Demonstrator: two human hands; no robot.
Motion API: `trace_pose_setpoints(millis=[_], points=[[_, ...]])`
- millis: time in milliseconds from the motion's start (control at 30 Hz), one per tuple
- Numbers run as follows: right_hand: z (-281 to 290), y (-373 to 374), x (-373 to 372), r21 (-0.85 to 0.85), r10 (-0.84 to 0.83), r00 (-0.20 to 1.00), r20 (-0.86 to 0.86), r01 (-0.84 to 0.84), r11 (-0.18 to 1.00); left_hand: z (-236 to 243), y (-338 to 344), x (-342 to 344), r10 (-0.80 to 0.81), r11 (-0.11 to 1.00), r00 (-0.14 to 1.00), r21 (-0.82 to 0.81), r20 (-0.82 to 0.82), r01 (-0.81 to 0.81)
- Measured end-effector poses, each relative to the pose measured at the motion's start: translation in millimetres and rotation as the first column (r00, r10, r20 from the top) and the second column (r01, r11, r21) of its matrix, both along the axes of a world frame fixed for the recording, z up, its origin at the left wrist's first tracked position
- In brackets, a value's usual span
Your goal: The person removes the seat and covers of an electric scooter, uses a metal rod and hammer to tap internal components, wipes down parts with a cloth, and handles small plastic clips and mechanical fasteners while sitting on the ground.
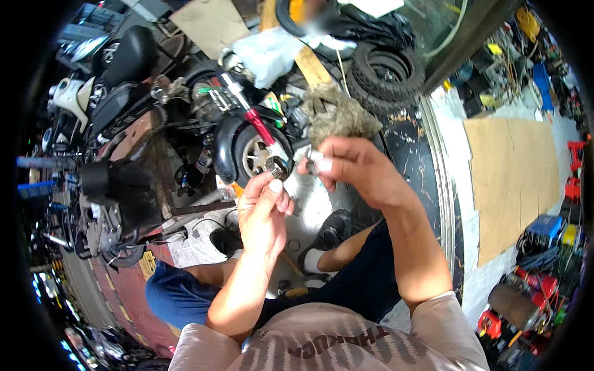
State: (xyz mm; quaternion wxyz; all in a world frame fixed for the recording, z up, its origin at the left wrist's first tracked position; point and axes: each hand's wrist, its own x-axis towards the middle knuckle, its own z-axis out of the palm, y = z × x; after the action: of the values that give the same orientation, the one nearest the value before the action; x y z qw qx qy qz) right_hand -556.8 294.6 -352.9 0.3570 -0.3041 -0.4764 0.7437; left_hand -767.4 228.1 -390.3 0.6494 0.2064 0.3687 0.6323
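Pinched between the thumb and fingers of my left hand (pixel 263 213) is a small dark metal ring (pixel 276 168) that looks like a bearing. Close by on its right, my right hand (pixel 352 166) is closed on a small silvery metal piece (pixel 312 162), partly covered by the fingers; its kind is not clear. The two pieces are apart, held up in front of me. Beyond them stands a scooter wheel (pixel 255 154) with a dark tyre, below a red and silver fork leg (pixel 255 122).
A dirty grey sack (pixel 337 117) and stacked tyres (pixel 387 77) lie ahead. Parked scooters and dark body panels (pixel 127 99) crowd the left. On the right are a cardboard sheet (pixel 513 179), a blue box (pixel 544 229) and scattered red tools. My shoes (pixel 335 232) are below.
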Motion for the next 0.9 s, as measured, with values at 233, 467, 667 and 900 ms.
trace_pose_setpoints(millis=[233, 467, 667, 900], points=[[17.7, -28.0, -26.1, 0.083, 0.175, 0.978, -0.113, -0.166, 0.983, 61.0, -31.0, -13.3, 0.1, 0.995, 0.98, 0.003, 0.172, -0.102], [40.3, -41.7, -43.5, 0.094, 0.185, 0.981, -0.053, -0.18, 0.979, 82.8, -52.8, -35.0, 0.117, 0.991, 0.974, -0.091, 0.193, -0.101], [44.0, -50.7, -65.9, 0.138, 0.202, 0.979, 0.033, -0.204, 0.969, 82.4, -67.9, -53.8, 0.104, 0.994, 0.97, -0.058, 0.22, -0.094], [47.0, -88.1, -108.5, -0.366, 0.056, 0.925, -0.376, -0.204, 0.908, 72.8, -74.6, -76.7, 0.116, 0.983, 0.976, 0.122, 0.185, -0.14]])
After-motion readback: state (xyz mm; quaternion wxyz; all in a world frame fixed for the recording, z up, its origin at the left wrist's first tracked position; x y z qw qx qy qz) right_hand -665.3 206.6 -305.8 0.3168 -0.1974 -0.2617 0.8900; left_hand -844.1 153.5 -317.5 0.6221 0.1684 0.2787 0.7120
